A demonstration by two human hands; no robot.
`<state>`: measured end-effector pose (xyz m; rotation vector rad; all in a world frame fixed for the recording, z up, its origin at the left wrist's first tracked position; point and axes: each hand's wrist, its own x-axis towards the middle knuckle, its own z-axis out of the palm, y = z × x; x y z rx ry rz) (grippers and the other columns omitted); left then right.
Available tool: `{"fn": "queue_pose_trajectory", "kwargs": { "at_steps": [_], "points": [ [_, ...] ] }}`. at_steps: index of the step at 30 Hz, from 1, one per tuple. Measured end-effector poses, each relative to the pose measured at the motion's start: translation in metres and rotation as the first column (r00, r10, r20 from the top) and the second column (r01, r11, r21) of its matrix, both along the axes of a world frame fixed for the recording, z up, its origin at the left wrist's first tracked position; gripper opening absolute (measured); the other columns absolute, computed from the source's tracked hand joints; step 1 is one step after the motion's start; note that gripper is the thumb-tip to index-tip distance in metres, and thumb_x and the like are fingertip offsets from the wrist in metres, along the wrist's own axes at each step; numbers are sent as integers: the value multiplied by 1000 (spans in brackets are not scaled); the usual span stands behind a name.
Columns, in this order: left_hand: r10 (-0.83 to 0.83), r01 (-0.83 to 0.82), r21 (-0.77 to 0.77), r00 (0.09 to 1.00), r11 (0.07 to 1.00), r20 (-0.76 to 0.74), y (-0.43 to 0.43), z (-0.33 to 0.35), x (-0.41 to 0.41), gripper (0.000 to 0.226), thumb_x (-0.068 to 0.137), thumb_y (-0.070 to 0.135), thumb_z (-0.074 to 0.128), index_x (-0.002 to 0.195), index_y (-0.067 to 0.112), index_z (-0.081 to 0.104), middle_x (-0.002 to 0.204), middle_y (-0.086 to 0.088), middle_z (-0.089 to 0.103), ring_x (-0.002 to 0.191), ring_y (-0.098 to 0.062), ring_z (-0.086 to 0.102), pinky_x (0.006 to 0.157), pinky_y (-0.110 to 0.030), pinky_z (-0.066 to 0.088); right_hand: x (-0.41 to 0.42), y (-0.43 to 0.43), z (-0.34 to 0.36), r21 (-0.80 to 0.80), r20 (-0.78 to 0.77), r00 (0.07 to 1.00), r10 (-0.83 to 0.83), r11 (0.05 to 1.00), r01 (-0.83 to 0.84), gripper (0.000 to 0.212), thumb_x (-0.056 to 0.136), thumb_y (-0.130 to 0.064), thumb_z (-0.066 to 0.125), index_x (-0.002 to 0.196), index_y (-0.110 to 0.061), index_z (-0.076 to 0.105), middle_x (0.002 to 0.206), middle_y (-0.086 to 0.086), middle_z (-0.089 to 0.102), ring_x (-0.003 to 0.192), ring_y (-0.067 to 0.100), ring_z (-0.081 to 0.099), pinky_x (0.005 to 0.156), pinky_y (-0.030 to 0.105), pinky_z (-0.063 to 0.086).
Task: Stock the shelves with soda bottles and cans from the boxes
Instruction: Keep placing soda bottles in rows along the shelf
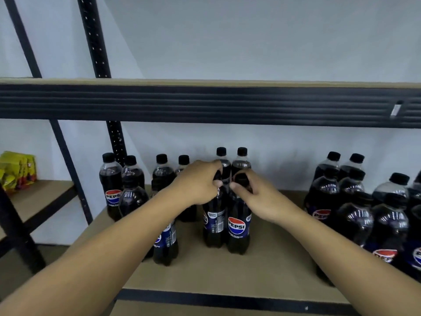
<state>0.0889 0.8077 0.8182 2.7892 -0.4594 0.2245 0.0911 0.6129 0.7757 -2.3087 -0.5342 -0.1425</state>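
My left grip (198,183) is clenched round the neck of the back-label bottle (214,221), my right grip (257,197) round the neck of the logo bottle (238,226). Both bottles appear to stand touching on the shelf board (268,265) at the centre of the frame. Held this high on tall, narrow bottles, I judge a sideways tug could tip 1 into the other. The front bottle (166,245), left of centre, sits just under my left forearm, so a careless pull-back could knock it toward the shelf's front edge. The right cluster (387,224) is well apart.
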Motion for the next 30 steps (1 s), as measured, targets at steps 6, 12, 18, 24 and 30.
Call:
{"fn": "queue_pose_trajectory", "kwargs": {
  "at_steps": [6,12,18,24,30],
  "points": [
    [5,4,-78,994,997,110,0,-2,-9,19,98,25,63,118,24,61,82,8,60,76,-12,58,66,-28,48,-9,-1,0,60,22,998,-61,996,60,17,105,-44,46,117,-32,50,96,-20,63,90,-9,58,75,22,42],
    [-86,107,-117,982,987,165,-17,-8,-28,23,97,27,65,120,28,64,74,17,54,83,-17,59,79,-35,53,-32,-27,-3,101,4,995,-104,990,103,22,105,-48,43,114,-30,53,97,-15,64,93,-2,59,78,26,44],
    [-97,177,-404,973,897,210,-36,-39,-33,26,90,51,70,112,39,68,104,14,70,97,-9,64,86,-33,53,-47,-57,-13,240,-16,990,-139,961,139,22,103,-52,44,116,-39,55,105,-11,69,100,0,64,95,35,51],
    [-238,95,-769,968,632,-76,-40,-100,-48,44,94,58,52,135,42,56,126,26,65,121,9,56,100,-14,43,-68,-54,-54,384,-117,986,-121,910,157,54,98,-62,39,150,-45,33,139,-34,50,131,-16,41,114,25,33],
    [-337,28,-699,890,715,-309,-31,-170,-58,77,95,23,71,152,48,28,142,34,52,134,10,45,119,-29,34,-81,-59,-115,307,-207,965,-164,925,223,52,96,-48,62,144,-43,42,130,-36,57,124,-13,51,112,34,43]
  ]
}}
